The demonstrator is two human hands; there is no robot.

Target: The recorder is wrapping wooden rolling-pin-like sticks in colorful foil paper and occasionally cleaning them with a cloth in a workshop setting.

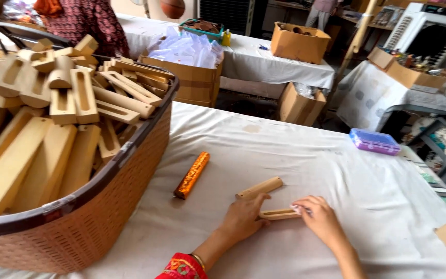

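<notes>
My left hand rests on the white tablecloth, its fingers holding down the left end of a small slotted wooden piece. On that piece's right end sits my right hand, pinching something small and pale at the fingertips. A second wooden piece lies just beyond my left hand, angled up to the right. A shiny orange roll lies farther left on the cloth.
A large brown woven basket piled with wooden pieces fills the left. A purple and blue plastic box sits at the table's far right. Cardboard boxes and other tables stand behind; a person in a patterned garment is at the back left.
</notes>
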